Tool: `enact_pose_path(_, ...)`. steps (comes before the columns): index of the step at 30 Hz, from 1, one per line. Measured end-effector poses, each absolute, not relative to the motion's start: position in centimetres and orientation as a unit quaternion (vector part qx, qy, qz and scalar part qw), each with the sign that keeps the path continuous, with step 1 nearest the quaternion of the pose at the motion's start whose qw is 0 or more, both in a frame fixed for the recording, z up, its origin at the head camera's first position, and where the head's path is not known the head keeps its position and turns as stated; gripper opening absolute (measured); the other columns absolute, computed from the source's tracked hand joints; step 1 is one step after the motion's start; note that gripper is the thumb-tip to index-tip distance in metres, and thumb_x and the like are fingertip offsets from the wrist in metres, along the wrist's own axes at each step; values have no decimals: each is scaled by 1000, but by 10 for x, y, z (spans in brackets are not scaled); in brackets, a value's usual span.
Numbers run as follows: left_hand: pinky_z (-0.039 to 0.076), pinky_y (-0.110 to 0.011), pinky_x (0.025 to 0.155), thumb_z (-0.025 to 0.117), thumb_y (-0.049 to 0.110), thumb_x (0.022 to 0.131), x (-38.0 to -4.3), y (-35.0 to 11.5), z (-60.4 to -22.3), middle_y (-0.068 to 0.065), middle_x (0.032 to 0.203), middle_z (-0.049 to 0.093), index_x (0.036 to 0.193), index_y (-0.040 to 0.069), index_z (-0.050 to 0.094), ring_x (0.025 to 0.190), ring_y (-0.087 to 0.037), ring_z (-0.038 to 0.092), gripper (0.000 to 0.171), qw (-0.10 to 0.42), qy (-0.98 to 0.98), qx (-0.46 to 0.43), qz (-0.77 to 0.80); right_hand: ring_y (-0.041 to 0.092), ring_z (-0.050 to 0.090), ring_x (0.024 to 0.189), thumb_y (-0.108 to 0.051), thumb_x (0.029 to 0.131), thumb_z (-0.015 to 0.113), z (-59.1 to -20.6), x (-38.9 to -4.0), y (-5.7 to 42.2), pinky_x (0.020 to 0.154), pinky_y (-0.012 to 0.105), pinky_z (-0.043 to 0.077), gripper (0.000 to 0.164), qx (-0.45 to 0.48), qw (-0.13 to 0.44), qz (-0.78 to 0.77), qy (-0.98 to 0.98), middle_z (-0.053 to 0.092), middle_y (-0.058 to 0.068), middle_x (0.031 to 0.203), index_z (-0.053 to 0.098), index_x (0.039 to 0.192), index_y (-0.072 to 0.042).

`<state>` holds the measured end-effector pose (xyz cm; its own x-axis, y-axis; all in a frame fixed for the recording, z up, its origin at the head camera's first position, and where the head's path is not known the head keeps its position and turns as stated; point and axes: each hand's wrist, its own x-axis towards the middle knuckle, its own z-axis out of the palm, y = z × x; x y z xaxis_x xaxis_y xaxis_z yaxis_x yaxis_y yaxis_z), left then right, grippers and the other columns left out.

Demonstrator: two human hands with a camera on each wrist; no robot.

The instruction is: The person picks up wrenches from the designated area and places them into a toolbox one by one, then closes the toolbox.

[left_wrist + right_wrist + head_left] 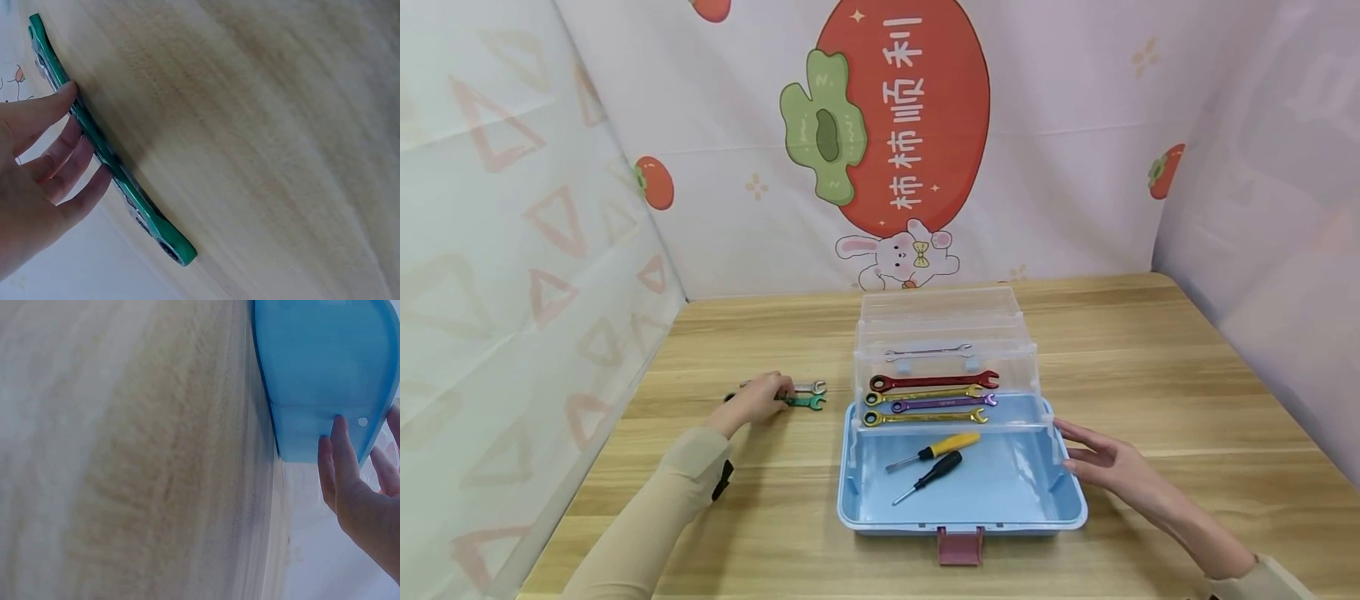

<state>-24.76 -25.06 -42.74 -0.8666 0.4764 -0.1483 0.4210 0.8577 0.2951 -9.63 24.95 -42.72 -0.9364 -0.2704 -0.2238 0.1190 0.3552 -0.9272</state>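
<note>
My left hand pinches a green wrench between thumb and fingertips, on the table left of the box. A silver wrench lies right behind it, partly hidden by the hand. My right hand touches the right side of the blue toolbox with fairly straight fingers; in the right wrist view its fingertips rest on the blue wall. On the box's clear tiered trays lie a red wrench, two gold wrenches, a purple wrench and, higher up, a thin silver wrench.
Inside the box bottom lie a yellow-handled screwdriver and a black-handled screwdriver. A dark pink latch hangs at the box front. Behind the wooden table hangs a printed cloth.
</note>
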Motion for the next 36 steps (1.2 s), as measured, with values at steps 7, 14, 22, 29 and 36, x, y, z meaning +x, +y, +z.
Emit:
enact_pose_path(7, 41, -31, 63, 65, 2, 77, -252, -253, -428, -2, 78, 51, 86, 7, 60, 70, -16, 46, 12, 131, 955, 223, 143, 42, 39, 117, -22, 86, 57, -428, -96, 250, 82, 35, 47, 60, -48, 171, -569, 803, 23, 21, 141, 30, 137, -6)
enact_pose_path(14, 38, -30, 61, 67, 2, 75, -253, -256, -428, -2, 74, 49, 83, 8, 58, 67, -15, 43, 14, 135, 952, 230, 153, 8, 51, 107, -22, 86, 57, -430, -97, 251, 81, 28, 46, 59, -56, 166, -575, 799, 39, -21, 125, 31, 137, -7)
enact_pose_path(22, 37, -27, 59, 68, 0, 72, -248, -256, -424, 1, 70, 48, 77, 8, 56, 65, -13, 42, 15, 134, 947, 230, 180, 6, 51, 106, -20, 86, 57, -429, -96, 251, 81, 28, 47, 58, -62, 162, -577, 798, 37, -10, 132, 31, 136, -6)
enact_pose_path(29, 39, -29, 62, 69, -1, 71, -247, -256, -423, 1, 73, 52, 76, 8, 58, 67, -13, 44, 15, 134, 946, 232, 181, 25, 47, 113, -22, 85, 58, -428, -96, 250, 82, 30, 47, 59, -47, 167, -570, 803, 37, -6, 134, 32, 136, -7)
enact_pose_path(36, 38, -29, 62, 70, 0, 71, -247, -256, -422, 2, 71, 52, 74, 9, 56, 66, -13, 44, 16, 128, 946, 237, 181, 7, 51, 107, -21, 86, 58, -429, -96, 251, 81, 26, 46, 59, -56, 163, -579, 797, 39, -19, 127, 31, 136, -6)
